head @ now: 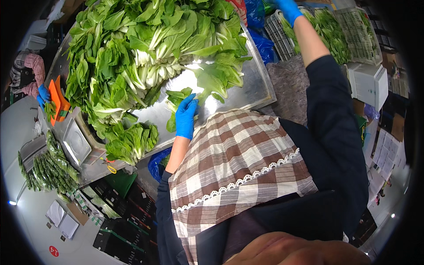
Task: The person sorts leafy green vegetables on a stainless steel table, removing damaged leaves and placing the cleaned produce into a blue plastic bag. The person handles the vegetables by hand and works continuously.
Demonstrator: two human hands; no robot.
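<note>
My left hand [186, 116], in a blue glove, is at the table's near edge with its fingers closed on a small leafy green plant [175, 99]. To the right of it, loose leaves [217, 76] lie on the metal tabletop [152, 114]. A large heap of leafy greens with white stems [159, 43] covers the far and left parts of the table. My right hand [290, 11], also gloved in blue, reaches out to the far right by a blue plastic bag [261, 39]. Its fingers run into the top of the picture, so its grip is unclear.
Crates of greens [331, 36] and a white foam box [367, 82] stand at right. A weighing scale [77, 140], yellow-handled scissors [111, 167] and bagged green vegetables [49, 169] are at left. Beyond, a co-worker's gloved hands [43, 96] are near an orange object [59, 101].
</note>
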